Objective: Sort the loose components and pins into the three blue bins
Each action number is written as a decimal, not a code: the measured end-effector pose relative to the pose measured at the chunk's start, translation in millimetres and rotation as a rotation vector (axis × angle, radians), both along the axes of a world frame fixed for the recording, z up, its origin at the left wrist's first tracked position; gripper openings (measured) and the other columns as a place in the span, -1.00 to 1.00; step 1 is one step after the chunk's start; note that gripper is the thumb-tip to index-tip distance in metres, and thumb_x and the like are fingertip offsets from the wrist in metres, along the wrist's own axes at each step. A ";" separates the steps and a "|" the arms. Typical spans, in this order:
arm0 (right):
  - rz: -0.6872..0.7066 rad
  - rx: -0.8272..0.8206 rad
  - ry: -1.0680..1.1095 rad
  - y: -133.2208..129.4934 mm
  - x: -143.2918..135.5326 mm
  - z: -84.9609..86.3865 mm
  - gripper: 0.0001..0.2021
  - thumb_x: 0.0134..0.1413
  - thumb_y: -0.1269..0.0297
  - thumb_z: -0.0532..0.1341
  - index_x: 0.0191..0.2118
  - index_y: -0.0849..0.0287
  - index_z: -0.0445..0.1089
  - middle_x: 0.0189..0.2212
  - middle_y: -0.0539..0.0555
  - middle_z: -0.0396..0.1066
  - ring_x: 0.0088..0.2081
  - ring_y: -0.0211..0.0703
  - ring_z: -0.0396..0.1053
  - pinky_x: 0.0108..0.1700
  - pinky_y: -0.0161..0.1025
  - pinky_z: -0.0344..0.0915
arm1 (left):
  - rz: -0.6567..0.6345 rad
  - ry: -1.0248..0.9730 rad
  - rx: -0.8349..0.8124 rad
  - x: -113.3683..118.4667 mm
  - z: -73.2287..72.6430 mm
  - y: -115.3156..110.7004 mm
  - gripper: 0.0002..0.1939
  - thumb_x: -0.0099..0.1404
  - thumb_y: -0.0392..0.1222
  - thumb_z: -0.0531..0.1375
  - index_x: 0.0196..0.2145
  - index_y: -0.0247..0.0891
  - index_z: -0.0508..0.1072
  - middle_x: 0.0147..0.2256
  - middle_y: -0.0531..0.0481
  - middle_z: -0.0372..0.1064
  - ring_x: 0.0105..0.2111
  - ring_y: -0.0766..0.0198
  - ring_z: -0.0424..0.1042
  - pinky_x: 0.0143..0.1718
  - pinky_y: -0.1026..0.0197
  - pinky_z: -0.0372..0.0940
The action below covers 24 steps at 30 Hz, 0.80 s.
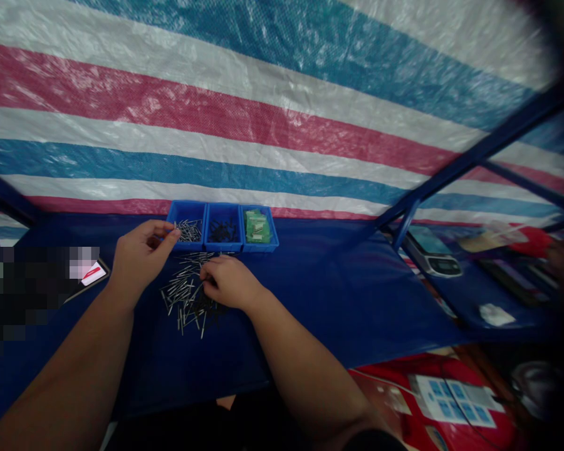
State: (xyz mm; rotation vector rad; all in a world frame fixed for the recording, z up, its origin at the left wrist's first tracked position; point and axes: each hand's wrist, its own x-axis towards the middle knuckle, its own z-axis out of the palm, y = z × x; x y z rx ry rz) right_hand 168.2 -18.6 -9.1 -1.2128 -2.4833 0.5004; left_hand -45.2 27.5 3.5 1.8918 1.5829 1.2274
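My left hand point(143, 254) is at the near left corner of a blue bin point(186, 245) that holds thin silver metal pins point(190, 230). Its thumb and index finger are pinched together, and whatever is between them is too small to make out. On the blue table lies a loose pile of silver pins point(183, 288), mixed with dark pieces point(209, 308) on its right side. My right hand point(228, 280) rests over the pile's right part with fingers curled down into it. Those fingertips are partly hidden, so what they grip does not show.
Beside the first bin stand a bin of dark pieces point(223, 232) and a bin of green-and-white packets point(257, 225). A phone-like screen point(94, 274) lies at left. On the right are a digital scale point(435, 250) and a blue metal frame point(474, 163). Striped sheeting point(263, 119) hangs behind.
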 end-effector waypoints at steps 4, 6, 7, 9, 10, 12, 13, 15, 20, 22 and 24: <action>-0.011 -0.046 0.084 0.0 3.4 1.5 -0.92 0.07 0.44 0.24 -0.29 0.16 0.42 -0.32 0.03 0.50 -0.24 -0.15 0.42 -0.12 -0.24 0.26 | -0.004 -0.179 -0.050 1.3 -1.6 3.0 -0.61 0.30 0.09 0.25 -0.07 -0.24 0.53 -0.24 -0.07 0.57 -0.53 0.30 0.47 -0.48 0.24 0.35; -0.020 -0.074 0.129 0.2 5.7 2.0 -0.91 0.04 0.46 0.24 -0.31 0.16 0.40 -0.35 0.01 0.48 -0.28 -0.18 0.41 -0.16 -0.27 0.25 | -0.013 -0.234 -0.086 1.3 -2.4 4.8 -0.53 0.29 0.06 0.26 0.06 -0.25 0.48 -0.12 -0.14 0.58 -0.47 0.26 0.54 -0.44 0.23 0.40; -0.025 -0.086 0.155 0.6 7.3 2.1 -0.90 0.02 0.47 0.24 -0.32 0.16 0.39 -0.36 0.00 0.47 -0.29 -0.20 0.40 -0.18 -0.29 0.24 | -0.026 -0.241 -0.114 0.8 -3.1 5.7 -0.49 0.28 0.04 0.27 0.12 -0.25 0.45 -0.05 -0.17 0.56 -0.43 0.23 0.56 -0.43 0.22 0.41; -0.032 -0.100 0.220 1.8 11.1 2.6 -0.89 -0.01 0.49 0.23 -0.34 0.16 0.36 -0.39 -0.02 0.43 -0.33 -0.23 0.36 -0.23 -0.32 0.23 | -0.067 -0.215 -0.162 -1.1 -5.2 7.6 -0.43 0.27 0.01 0.28 0.18 -0.24 0.41 0.03 -0.20 0.53 -0.39 0.20 0.60 -0.42 0.22 0.43; -0.036 -0.103 0.257 2.5 13.2 3.0 -0.88 -0.02 0.50 0.22 -0.34 0.15 0.35 -0.40 -0.03 0.41 -0.34 -0.25 0.35 -0.25 -0.33 0.22 | -0.092 -0.191 -0.175 -2.4 -6.3 8.4 -0.44 0.27 0.00 0.28 0.18 -0.23 0.41 0.04 -0.20 0.52 -0.39 0.19 0.60 -0.41 0.21 0.44; -0.050 -0.096 0.335 3.8 17.3 4.2 -0.88 -0.03 0.50 0.20 -0.36 0.15 0.32 -0.41 -0.05 0.37 -0.35 -0.26 0.32 -0.27 -0.34 0.21 | -0.129 -0.145 -0.182 -5.3 -8.3 9.7 -0.50 0.28 0.01 0.27 0.12 -0.23 0.46 0.01 -0.18 0.54 -0.39 0.19 0.60 -0.38 0.21 0.45; -0.060 -0.083 0.373 4.3 19.0 5.0 -0.88 -0.03 0.50 0.19 -0.36 0.15 0.31 -0.41 -0.05 0.36 -0.35 -0.26 0.32 -0.27 -0.33 0.22 | -0.139 -0.126 -0.181 -6.7 -9.0 10.0 -0.53 0.28 0.02 0.26 0.07 -0.24 0.49 -0.02 -0.17 0.55 -0.39 0.20 0.60 -0.36 0.20 0.45; -0.094 -0.036 0.449 5.5 21.2 6.4 -0.90 -0.01 0.49 0.18 -0.36 0.14 0.31 -0.41 -0.04 0.35 -0.34 -0.24 0.33 -0.25 -0.31 0.26 | -0.161 -0.069 -0.180 -9.1 -9.7 10.0 -0.59 0.27 0.04 0.26 -0.02 -0.25 0.53 -0.11 -0.15 0.58 -0.40 0.20 0.58 -0.34 0.19 0.45; -0.293 0.136 0.663 14.2 21.9 3.1 -0.97 0.12 0.38 0.20 -0.30 0.13 0.38 -0.36 0.02 0.41 -0.32 -0.21 0.39 -0.17 -0.22 0.37 | -0.418 0.209 -0.229 -9.3 -7.7 5.3 -0.71 0.30 0.03 0.22 -0.17 -0.18 0.59 -0.34 -0.02 0.57 -0.41 0.22 0.52 -0.37 0.22 0.35; -0.357 0.136 0.725 18.9 23.0 -1.1 -0.86 0.14 0.33 0.24 -0.16 0.15 0.42 -0.27 0.07 0.46 -0.29 -0.21 0.43 -0.16 -0.21 0.41 | -0.549 0.274 -0.304 -6.2 -6.9 2.4 -0.74 0.30 0.01 0.20 -0.18 -0.15 0.60 -0.40 0.02 0.55 -0.44 0.25 0.49 -0.41 0.24 0.31; -0.374 0.097 0.703 21.5 25.2 -4.4 -0.74 0.15 0.32 0.27 -0.03 0.15 0.43 -0.21 0.09 0.48 -0.29 -0.22 0.43 -0.19 -0.22 0.42 | -0.631 0.312 -0.380 -2.3 -7.1 0.1 -0.73 0.30 -0.01 0.19 -0.15 -0.12 0.60 -0.44 0.05 0.53 -0.49 0.28 0.47 -0.45 0.26 0.27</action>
